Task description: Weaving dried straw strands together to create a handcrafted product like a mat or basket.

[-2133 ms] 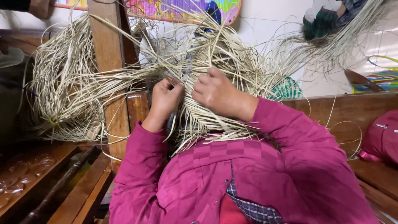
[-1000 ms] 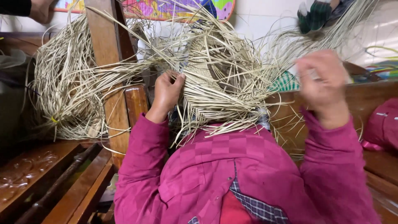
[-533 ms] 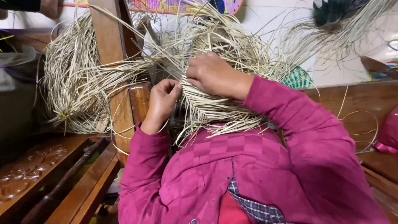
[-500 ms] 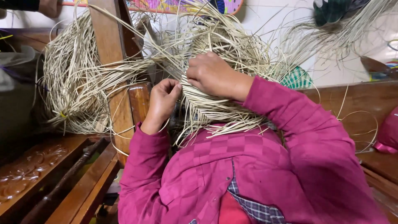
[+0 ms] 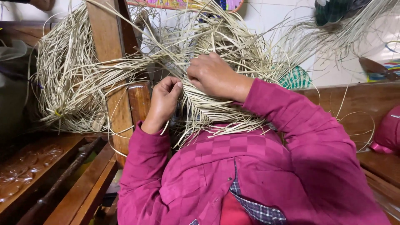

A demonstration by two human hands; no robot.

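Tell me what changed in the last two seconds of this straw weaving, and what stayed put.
The right hand swung out to the right, away from the woven straw piece, about a second ago, then came back and now rests on it again, fingers pressed into the strands. The left hand kept its pinch on strands at the piece's left edge throughout. The loose straw bundle by the wooden post did not shift.
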